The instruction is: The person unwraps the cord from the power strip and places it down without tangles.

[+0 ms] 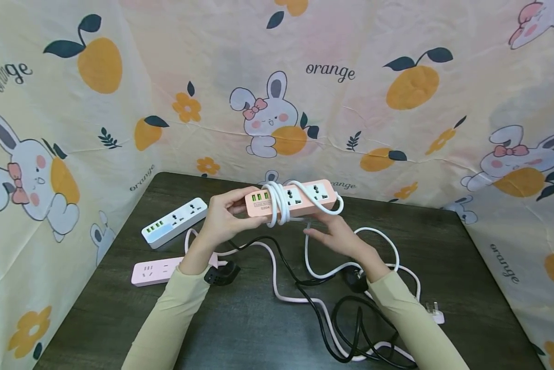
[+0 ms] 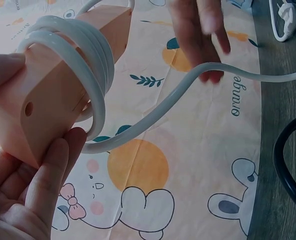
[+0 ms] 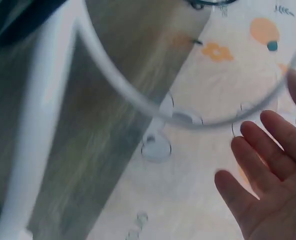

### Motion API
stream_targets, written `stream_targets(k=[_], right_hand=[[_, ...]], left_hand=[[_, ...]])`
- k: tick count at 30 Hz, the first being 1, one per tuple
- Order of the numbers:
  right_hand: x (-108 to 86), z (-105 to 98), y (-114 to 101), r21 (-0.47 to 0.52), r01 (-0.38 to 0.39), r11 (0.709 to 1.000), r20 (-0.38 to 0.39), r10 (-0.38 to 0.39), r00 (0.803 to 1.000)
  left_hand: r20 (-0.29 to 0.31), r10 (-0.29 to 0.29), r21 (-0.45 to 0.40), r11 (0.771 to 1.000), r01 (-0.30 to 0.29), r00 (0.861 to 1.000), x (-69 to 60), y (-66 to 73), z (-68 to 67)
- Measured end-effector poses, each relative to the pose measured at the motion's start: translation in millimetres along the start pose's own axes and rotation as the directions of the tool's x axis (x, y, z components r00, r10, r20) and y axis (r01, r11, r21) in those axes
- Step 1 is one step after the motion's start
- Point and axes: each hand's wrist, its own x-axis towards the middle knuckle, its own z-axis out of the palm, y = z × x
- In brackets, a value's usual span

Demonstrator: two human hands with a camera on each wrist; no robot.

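Observation:
My left hand (image 1: 223, 218) grips the left end of a peach power strip (image 1: 258, 204), raised above the dark table. Several turns of its white cord (image 1: 280, 205) wrap round the strip near that hand, and one loop crosses to the far end. In the left wrist view, the thumb lies on one side of the power strip (image 2: 48, 110) and fingers on the other. Beneath the strip's right end is my right hand (image 1: 337, 235). The right wrist view shows the right hand (image 3: 275, 182) with fingers extended and spread, beside the loose white cord (image 3: 198, 124).
On the table's left lie a white power strip (image 1: 175, 223) and a pink power strip (image 1: 154, 271). A black cord (image 1: 322, 321) and a pale pink cord (image 1: 277, 280) tangle across the middle and front. Near the right forearm lies a white plug (image 1: 437, 315). Patterned cloth (image 1: 342, 118) hangs behind.

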Motion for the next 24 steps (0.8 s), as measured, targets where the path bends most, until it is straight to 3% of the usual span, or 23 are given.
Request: stream_targets(k=[5, 9, 11, 14, 20, 24], right_hand=[[13.1, 15.2, -0.9, 0.151, 0.004, 0.989, 0.008, -0.005, 1.0], [13.6, 12.6, -2.4, 0.264, -0.071, 0.962, -0.057, 0.089, 0.994], [10.6, 5.4, -3.5, 0.298, -0.123, 0.946, -0.128, 0.168, 0.978], [6.5, -7.7, -5.1, 0.35, -0.154, 0.924, -0.244, 0.249, 0.937], [-4.4, -31.5, -5.7, 0.427, 0.001, 0.904, -0.394, 0.185, 0.9], [-13.7, -44.1, -11.4, 0.494, 0.125, 0.86, -0.452, 0.132, 0.882]], left_hand=[[0.011, 0.0, -0.002, 1.0, 0.0, 1.0, -1.4, 0.0, -1.3], [0.031, 0.004, -0.007, 1.0, -0.004, 1.0, -2.6, -1.1, -3.9], [0.043, 0.014, -0.016, 1.0, -0.013, 0.999, -2.4, -0.7, -5.0], [0.063, 0.029, -0.032, 0.999, -0.027, 0.998, -2.9, 0.1, -6.9], [0.098, 0.02, -0.064, 0.998, -0.014, 0.995, -5.8, 1.1, -9.6], [0.115, 0.016, -0.054, 0.998, -0.01, 0.993, -7.1, 1.7, -11.1]])
